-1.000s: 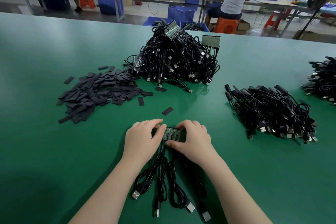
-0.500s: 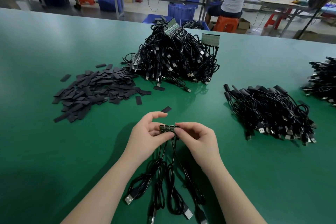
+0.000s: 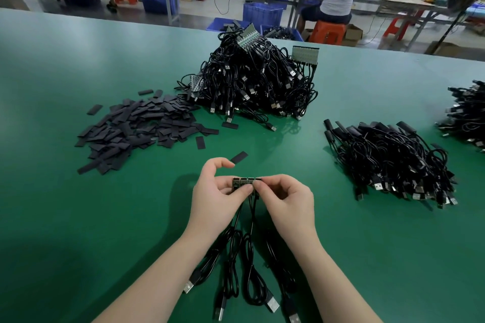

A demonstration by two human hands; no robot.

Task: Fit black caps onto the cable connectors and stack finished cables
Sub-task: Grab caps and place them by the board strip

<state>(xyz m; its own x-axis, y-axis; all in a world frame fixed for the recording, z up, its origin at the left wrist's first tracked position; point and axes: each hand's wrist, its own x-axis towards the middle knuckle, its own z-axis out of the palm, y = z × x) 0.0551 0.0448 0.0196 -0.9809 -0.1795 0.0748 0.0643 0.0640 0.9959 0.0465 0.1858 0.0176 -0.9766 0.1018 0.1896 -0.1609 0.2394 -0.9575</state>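
Lifted off the surface [image 3: 78, 217] since earlier: small board strip [image 3: 246, 181] with connectors, pinched between left hand [image 3: 219, 198] and right hand [image 3: 284, 202] fingers, cables [image 3: 249, 270] dangling. Likely snapping one connector off; bend at the joint only. Caps [image 3: 136, 128] far left, loose cap [image 3: 239, 157] near, finished stack [image 3: 393, 162] right, nothing blocking.

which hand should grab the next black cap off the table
Left, probably. The left hand is nearer the loose black cap and the cap pile, with its forefinger already raised. The right hand pinches the connector strip.
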